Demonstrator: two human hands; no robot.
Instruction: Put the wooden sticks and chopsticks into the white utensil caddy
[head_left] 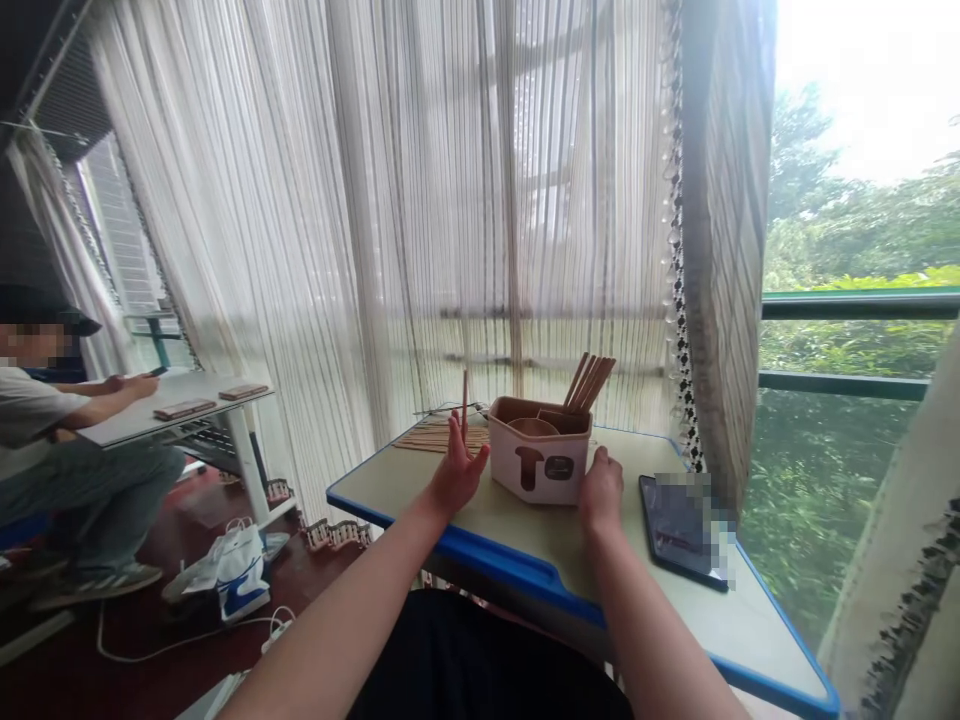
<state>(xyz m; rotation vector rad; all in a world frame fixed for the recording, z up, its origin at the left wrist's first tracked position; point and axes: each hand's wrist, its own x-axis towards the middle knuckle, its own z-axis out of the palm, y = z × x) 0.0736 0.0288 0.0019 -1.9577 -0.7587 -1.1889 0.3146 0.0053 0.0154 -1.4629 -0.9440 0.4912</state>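
chopstick holder [576, 472], front print [541, 467] unreadable

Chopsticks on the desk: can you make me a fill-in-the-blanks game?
The desk has a ____ edge.
The right hand touches the ____ side of the box.
The left hand is beside one upright ____.
More chopsticks stand in the ____.
Missing: blue; right; chopstick; box.

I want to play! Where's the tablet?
In the head view, the tablet lies flat on the table, right of the right hand and the white holder.
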